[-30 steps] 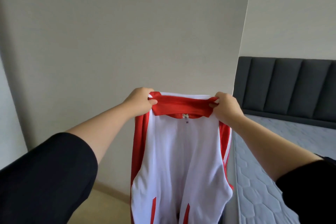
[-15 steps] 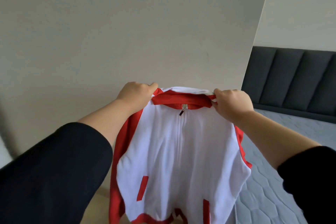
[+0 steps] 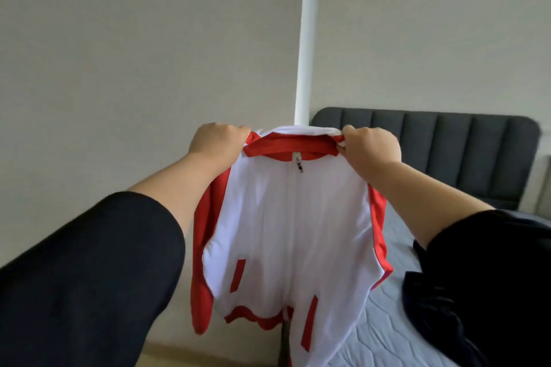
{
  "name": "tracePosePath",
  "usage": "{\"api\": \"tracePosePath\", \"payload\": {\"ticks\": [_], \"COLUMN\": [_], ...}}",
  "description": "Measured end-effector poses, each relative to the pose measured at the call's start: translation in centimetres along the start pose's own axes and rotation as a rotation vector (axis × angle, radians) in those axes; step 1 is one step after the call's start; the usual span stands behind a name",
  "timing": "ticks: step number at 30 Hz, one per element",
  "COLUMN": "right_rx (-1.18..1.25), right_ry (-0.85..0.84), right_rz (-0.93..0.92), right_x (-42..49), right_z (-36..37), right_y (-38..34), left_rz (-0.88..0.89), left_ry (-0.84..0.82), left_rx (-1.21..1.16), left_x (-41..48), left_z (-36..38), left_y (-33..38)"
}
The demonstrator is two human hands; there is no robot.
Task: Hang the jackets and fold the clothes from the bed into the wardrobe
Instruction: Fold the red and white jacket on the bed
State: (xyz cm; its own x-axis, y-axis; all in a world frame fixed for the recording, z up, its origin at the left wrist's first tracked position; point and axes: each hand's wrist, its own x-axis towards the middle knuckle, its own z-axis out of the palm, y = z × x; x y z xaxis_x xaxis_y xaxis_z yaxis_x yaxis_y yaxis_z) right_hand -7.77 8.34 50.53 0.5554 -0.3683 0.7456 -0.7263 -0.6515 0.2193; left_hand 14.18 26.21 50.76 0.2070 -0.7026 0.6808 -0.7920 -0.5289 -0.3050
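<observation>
A white jacket [image 3: 295, 232] with red collar, red sleeves and red pocket stripes hangs in the air in front of me, zipped up, front towards me. My left hand [image 3: 219, 143] grips the left end of its collar. My right hand [image 3: 371, 146] grips the right end. The jacket's hem swings out over the left edge of the bed [image 3: 384, 328]. A dark garment [image 3: 438, 304] lies on the mattress at the right, partly hidden by my right sleeve.
A grey wall fills the left and centre, with a white vertical corner strip [image 3: 307, 39] behind the jacket. The dark padded headboard [image 3: 441, 152] stands at the right. A strip of light floor [image 3: 185, 354] shows below the jacket.
My view has swung right, bringing the corner strip and more of the bed and headboard into view. The jacket's lower part has swung outward and up; both hands keep their hold on the collar.
</observation>
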Motion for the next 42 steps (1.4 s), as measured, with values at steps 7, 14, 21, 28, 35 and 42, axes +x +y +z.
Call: {"api": "tracePosePath", "payload": {"ticks": [7, 14, 21, 28, 35, 42], "right_rx": [-0.098, -0.199, -0.019, 0.090, 0.257, 0.678], "right_ry": [0.116, 0.032, -0.335, -0.670, -0.912, -0.433], "right_rz": [0.087, 0.144, 0.311, 0.420, 0.721, 0.868], "right_x": [-4.6, -10.1, -21.0, -28.2, -31.1, -26.5], "right_z": [-8.4, -8.5, 3.0, 12.7, 19.4, 25.9], "right_y": [8.0, 12.0, 11.4, 10.9, 10.6, 12.4], "left_rz": [0.091, 0.075, -0.038, -0.089, -0.998, -0.746], "left_ry": [0.194, 0.123, -0.233, -0.685, -0.981, -0.696], "left_rx": [-0.037, -0.163, -0.351, -0.384, -1.224, -1.190], "left_x": [1.0, -1.0, -8.1, -12.7, -13.0, -8.2], "left_z": [-8.5, -7.6, 3.5, 13.2, 19.5, 25.1], "left_y": [6.1, 14.4, 24.8, 31.1, 35.2, 35.9]}}
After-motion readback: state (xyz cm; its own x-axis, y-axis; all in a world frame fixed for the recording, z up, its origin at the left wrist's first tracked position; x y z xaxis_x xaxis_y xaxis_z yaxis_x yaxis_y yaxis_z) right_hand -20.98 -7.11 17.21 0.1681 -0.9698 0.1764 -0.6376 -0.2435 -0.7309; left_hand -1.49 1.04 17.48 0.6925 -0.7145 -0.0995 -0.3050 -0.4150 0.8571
